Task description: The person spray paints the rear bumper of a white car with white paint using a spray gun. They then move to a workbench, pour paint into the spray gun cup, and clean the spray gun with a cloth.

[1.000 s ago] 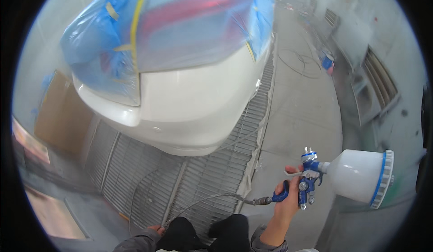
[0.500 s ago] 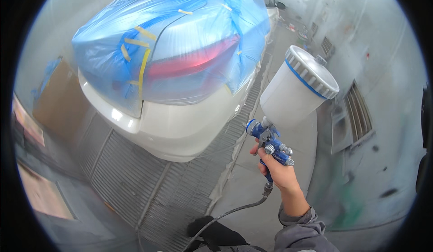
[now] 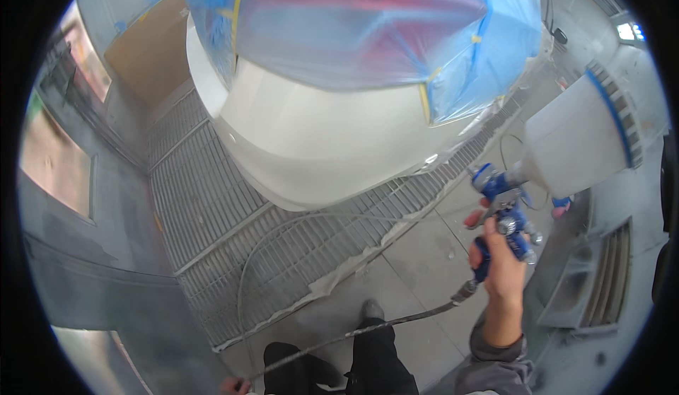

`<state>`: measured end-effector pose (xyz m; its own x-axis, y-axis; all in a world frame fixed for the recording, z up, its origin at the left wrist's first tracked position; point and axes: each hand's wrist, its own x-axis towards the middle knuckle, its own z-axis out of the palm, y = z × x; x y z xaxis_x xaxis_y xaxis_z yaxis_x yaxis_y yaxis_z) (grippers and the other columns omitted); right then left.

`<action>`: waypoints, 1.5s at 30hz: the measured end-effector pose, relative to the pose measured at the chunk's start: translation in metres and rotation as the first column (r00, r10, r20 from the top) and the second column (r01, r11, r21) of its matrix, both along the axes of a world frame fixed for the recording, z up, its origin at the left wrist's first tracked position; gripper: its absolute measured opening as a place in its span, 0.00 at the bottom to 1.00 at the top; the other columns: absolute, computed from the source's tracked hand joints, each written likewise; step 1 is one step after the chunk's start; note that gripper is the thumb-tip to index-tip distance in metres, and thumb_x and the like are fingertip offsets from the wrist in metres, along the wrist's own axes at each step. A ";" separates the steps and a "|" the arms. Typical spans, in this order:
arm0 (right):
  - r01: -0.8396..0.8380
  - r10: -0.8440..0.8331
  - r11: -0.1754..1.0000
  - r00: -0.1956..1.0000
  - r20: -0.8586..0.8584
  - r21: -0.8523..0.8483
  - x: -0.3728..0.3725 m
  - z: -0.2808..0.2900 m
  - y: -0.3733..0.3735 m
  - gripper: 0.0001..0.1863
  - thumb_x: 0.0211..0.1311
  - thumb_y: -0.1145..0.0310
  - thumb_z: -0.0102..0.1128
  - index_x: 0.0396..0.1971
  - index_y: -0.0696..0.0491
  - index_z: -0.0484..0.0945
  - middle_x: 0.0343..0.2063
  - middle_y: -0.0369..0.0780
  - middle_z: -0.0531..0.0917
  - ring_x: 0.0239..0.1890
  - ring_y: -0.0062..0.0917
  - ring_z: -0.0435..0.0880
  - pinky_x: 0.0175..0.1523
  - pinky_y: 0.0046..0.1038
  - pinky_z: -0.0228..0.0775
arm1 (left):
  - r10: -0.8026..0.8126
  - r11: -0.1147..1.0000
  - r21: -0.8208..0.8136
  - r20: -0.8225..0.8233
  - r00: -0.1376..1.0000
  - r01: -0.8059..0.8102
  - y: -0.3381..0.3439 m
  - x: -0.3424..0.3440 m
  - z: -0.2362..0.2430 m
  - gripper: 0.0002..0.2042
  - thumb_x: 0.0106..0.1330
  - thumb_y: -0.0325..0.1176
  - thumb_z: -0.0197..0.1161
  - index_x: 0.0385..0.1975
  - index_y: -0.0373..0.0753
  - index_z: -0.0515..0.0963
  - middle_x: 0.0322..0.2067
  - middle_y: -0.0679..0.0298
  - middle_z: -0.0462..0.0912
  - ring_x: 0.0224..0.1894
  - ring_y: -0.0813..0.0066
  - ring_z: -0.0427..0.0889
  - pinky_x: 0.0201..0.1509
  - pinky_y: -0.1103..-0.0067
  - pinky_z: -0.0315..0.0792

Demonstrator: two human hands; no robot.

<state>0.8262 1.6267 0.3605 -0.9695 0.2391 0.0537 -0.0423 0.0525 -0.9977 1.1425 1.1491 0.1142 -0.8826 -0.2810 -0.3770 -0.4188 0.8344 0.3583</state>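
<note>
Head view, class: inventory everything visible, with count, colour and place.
Spray gun: one, blue-silver, right
Cup: one, white, on the gun
Hose: count unclear, grey, lower middle
Car: one, white, upper middle
Sheeting: count unclear, blue, over car
Tape: several strips, yellow, on sheeting
Grating: one stretch, grey, floor
Board: one, brown, upper left
Slatted vent: one, grey, lower right
Wall panes: three, pale, left
Sleeve: one, grey, lower right
Legs: two, black, lower middle
Right hand: one, bare, holding gun
Left hand: one, bare, on hose
</note>
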 end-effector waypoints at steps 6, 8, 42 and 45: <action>-0.017 0.070 0.976 0.968 -0.243 0.216 -0.032 -0.085 0.061 0.22 0.79 0.59 0.61 0.64 0.54 0.77 0.40 0.38 0.86 0.16 0.12 0.68 0.20 0.18 0.56 | -0.123 0.979 0.116 -0.314 0.941 0.166 0.082 -0.049 -0.139 0.12 0.65 0.42 0.73 0.36 0.39 0.87 0.30 0.55 0.86 0.34 0.51 0.86 0.40 0.62 0.80; -0.007 0.078 0.970 0.956 -0.283 0.243 -0.030 -0.099 0.067 0.22 0.79 0.57 0.61 0.65 0.52 0.78 0.40 0.35 0.86 0.18 0.11 0.66 0.21 0.17 0.54 | -0.170 0.961 0.125 -0.432 0.886 0.246 0.107 -0.062 -0.185 0.10 0.62 0.39 0.75 0.34 0.39 0.88 0.28 0.56 0.84 0.30 0.54 0.85 0.36 0.65 0.79; -0.254 0.478 0.833 0.779 -0.406 0.493 -0.088 -0.033 -0.063 0.20 0.70 0.52 0.73 0.48 0.52 0.84 0.28 0.32 0.82 0.20 0.09 0.72 0.22 0.13 0.65 | -0.172 0.459 0.447 -0.804 0.570 0.768 0.233 -0.071 -0.253 0.10 0.67 0.36 0.74 0.31 0.35 0.87 0.25 0.51 0.84 0.25 0.52 0.84 0.28 0.65 0.77; -0.137 0.360 0.867 0.836 -0.414 0.479 -0.102 -0.035 -0.011 0.19 0.69 0.51 0.74 0.47 0.50 0.82 0.26 0.29 0.78 0.20 0.09 0.72 0.21 0.14 0.63 | -0.189 0.463 0.500 -0.751 0.633 0.732 0.242 -0.082 -0.254 0.10 0.66 0.37 0.75 0.30 0.36 0.87 0.25 0.51 0.84 0.26 0.53 0.85 0.29 0.65 0.78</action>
<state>0.7246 1.6160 0.3259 -0.8149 -0.1602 0.5570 -0.5724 0.3734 -0.7300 1.0610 1.3913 -0.1401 -0.8595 0.3635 0.3593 0.4362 0.1552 0.8864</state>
